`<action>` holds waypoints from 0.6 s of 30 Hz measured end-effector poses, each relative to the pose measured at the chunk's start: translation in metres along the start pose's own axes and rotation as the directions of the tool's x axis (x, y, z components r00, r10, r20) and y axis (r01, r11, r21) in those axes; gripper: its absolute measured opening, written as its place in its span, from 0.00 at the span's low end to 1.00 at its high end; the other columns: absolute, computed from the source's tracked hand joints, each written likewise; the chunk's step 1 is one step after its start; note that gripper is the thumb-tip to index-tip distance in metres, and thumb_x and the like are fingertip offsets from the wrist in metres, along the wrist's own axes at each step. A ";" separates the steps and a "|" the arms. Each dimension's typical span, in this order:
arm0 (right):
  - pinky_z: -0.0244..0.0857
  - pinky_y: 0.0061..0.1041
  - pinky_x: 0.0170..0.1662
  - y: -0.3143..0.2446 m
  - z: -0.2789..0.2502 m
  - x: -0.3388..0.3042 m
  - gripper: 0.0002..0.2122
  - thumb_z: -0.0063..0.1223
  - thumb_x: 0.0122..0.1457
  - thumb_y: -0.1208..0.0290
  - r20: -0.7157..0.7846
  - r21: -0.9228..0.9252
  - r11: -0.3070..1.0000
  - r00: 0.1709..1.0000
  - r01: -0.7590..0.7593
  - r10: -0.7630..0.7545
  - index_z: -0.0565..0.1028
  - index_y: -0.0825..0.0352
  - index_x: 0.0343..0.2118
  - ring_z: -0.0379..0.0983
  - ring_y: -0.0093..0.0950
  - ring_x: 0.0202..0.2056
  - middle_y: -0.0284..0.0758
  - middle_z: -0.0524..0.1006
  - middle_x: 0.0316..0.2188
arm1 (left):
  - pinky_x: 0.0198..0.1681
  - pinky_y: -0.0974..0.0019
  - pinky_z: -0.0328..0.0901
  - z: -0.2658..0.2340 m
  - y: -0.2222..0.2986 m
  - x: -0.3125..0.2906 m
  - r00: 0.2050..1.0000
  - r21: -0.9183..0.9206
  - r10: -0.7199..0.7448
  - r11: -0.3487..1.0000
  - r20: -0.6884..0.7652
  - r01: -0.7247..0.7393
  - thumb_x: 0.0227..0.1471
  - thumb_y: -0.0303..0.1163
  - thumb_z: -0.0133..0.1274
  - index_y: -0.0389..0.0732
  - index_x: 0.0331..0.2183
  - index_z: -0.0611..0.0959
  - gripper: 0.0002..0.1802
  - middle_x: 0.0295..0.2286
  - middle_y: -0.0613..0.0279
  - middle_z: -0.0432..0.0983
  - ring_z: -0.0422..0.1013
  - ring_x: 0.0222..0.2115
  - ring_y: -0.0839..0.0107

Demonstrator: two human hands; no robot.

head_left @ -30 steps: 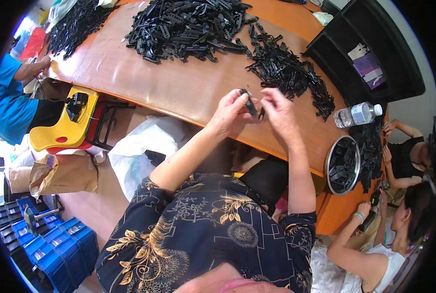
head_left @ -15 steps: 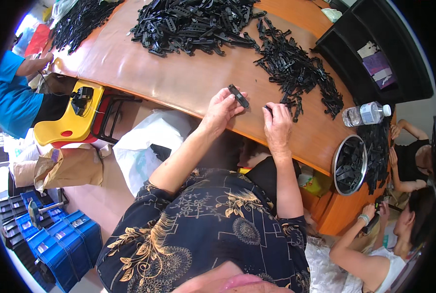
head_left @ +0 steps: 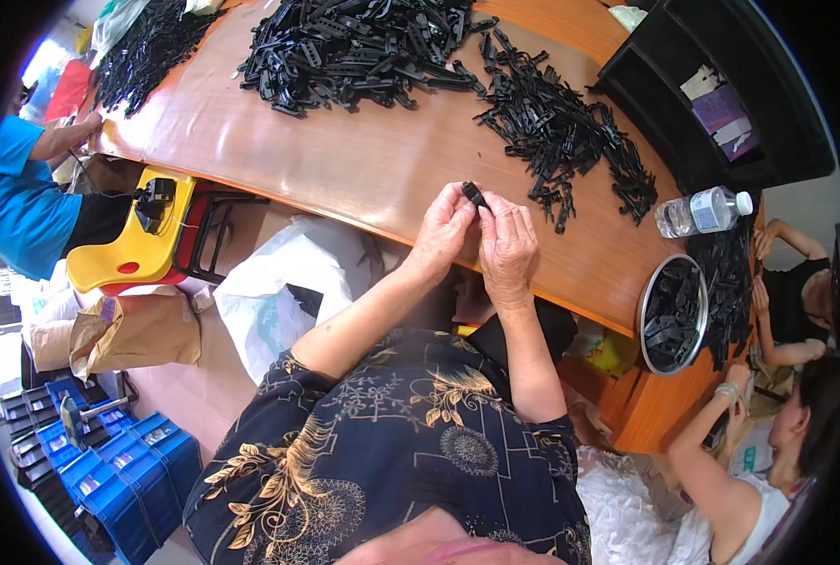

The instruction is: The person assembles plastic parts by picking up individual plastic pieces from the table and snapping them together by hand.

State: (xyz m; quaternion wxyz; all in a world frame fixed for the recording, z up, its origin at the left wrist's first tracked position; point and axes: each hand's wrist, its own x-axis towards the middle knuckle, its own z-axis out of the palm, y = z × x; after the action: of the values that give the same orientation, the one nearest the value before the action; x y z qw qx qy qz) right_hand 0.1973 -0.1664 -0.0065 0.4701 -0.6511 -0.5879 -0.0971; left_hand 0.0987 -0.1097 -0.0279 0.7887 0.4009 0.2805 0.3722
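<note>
A black plastic part (head_left: 474, 195), slim and oblong, is pinched in my left hand (head_left: 443, 231) above the near edge of the table. Its lower end is hidden by fingers. My right hand (head_left: 510, 247) is closed right beside it, fingertips pressed against the part's end. The small dark piece that this hand held is now covered by its fingers. Beyond my hands, a loose heap of thin black plastic pieces (head_left: 561, 127) spreads over the table, and a larger pile of wider black parts (head_left: 354, 52) lies farther off to the left.
At the right stand a metal bowl (head_left: 648, 325) of black parts and a clear bottle (head_left: 707, 215) lying on its side. Co-workers sit at the right and far left. A white bag (head_left: 250, 292), a yellow chair (head_left: 123, 259) and blue crates (head_left: 133, 485) are to my left.
My right hand has moved left and come together with my left hand. The left hand has shifted slightly right and nearer, and the black part in it has turned.
</note>
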 end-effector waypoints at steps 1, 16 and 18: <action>0.69 0.32 0.39 0.001 0.000 0.000 0.10 0.57 0.51 0.82 0.008 -0.015 1.000 1.000 -0.010 0.011 0.75 0.70 0.37 0.74 0.37 0.35 0.39 0.77 0.33 | 0.45 0.75 0.64 0.002 0.000 -0.001 1.000 -0.017 0.024 1.000 0.005 -0.023 0.60 0.30 0.47 0.39 0.45 0.72 0.11 0.37 0.69 0.72 0.67 0.39 0.82; 0.68 0.32 0.39 -0.006 0.010 -0.014 0.08 0.54 0.54 0.81 -0.009 0.066 0.987 0.989 -0.149 0.150 0.73 0.69 0.37 0.72 0.38 0.34 0.40 0.75 0.32 | 0.33 0.75 0.67 0.011 -0.003 -0.003 0.975 -0.338 -0.187 0.931 -0.121 0.136 0.59 0.32 0.51 0.41 0.37 0.75 0.06 0.29 0.71 0.71 0.68 0.29 0.82; 0.67 0.35 0.38 -0.004 0.012 -0.011 0.10 0.55 0.54 0.82 0.005 -0.004 0.999 0.999 0.043 -0.043 0.72 0.69 0.40 0.72 0.39 0.33 0.41 0.75 0.32 | 0.35 0.73 0.67 0.004 -0.007 -0.004 0.980 -0.398 -0.189 0.905 -0.054 0.152 0.59 0.31 0.50 0.41 0.36 0.77 0.06 0.29 0.71 0.72 0.69 0.31 0.82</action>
State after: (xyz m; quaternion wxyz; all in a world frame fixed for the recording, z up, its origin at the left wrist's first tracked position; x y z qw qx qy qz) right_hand 0.1856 -0.1658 -0.0183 0.4651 -0.6396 -0.6027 -0.1069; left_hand 0.1022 -0.1182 -0.0312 0.8688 0.1913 0.2702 0.3683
